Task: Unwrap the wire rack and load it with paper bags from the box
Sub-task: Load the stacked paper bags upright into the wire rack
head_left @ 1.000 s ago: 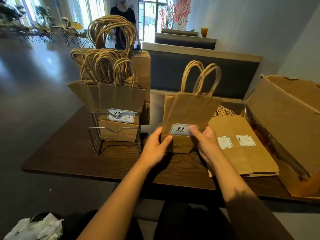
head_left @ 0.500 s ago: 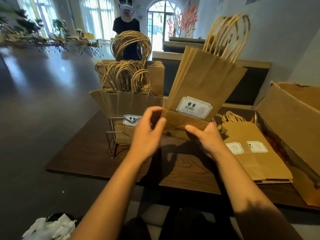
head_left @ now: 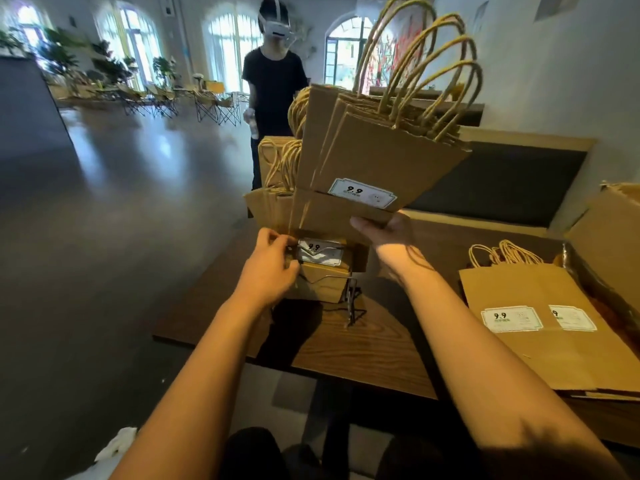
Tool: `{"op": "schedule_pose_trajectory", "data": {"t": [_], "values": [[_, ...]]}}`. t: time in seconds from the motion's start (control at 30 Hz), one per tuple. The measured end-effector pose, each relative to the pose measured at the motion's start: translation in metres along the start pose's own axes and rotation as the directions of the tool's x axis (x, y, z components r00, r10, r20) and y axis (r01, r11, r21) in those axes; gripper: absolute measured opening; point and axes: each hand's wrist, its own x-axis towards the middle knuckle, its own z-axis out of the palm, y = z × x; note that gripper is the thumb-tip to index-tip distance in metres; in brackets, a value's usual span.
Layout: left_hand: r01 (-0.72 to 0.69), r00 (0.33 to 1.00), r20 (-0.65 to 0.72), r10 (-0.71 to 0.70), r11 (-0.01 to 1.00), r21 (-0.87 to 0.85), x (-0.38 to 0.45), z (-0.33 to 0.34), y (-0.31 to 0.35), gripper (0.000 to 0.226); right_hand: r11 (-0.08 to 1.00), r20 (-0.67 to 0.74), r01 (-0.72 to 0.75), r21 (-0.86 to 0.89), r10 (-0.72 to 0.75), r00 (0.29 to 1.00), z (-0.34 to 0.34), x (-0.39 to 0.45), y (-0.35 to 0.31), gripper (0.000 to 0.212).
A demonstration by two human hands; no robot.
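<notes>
A dark wood-grain worktop (head_left: 363,344) is seen in a large hall with a glossy dark floor (head_left: 104,209), arched windows and potted plants. A person in black (head_left: 273,88) with a white headset is seen beyond it. A flat stack of paper bags (head_left: 554,327) is laid at the right, beside the open cardboard box (head_left: 609,237). The wire rack (head_left: 332,275), already filled with upright bags, is placed near the worktop's left end. A bundle of bags (head_left: 377,161), handles up and tilted right, is gripped at its base by the right hand (head_left: 384,233) above the rack. The racked bags' front edge is pinched by the left hand (head_left: 273,251).
</notes>
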Motion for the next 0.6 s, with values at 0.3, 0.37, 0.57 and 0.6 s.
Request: {"op": "schedule_pose_trajectory", "data": {"t": [0.3, 0.37, 0.57, 0.6], "values": [[-0.013, 0.998, -0.059, 0.009, 0.998, -0.065, -0.004, 0.013, -0.001, 0.044, 0.982, 0.06, -0.191, -0.001, 0.191, 0.98, 0.005, 0.015, 0.021, 0.033], [-0.016, 0.998, -0.057, 0.012, 0.997, -0.078, -0.002, 0.015, -0.002, 0.044, 0.967, 0.071, -0.254, 0.023, 0.252, 0.965, 0.004, 0.016, 0.024, 0.031], [-0.025, 0.999, -0.025, 0.02, 0.977, -0.212, -0.002, 0.015, -0.015, 0.041, 0.937, 0.107, -0.328, 0.119, 0.316, 0.943, 0.006, 0.017, 0.025, 0.021], [-0.029, 0.999, -0.021, 0.025, 0.973, -0.231, -0.002, 0.016, -0.017, 0.041, 0.948, 0.111, -0.305, 0.086, 0.295, 0.949, 0.006, 0.018, 0.027, 0.02]]}}
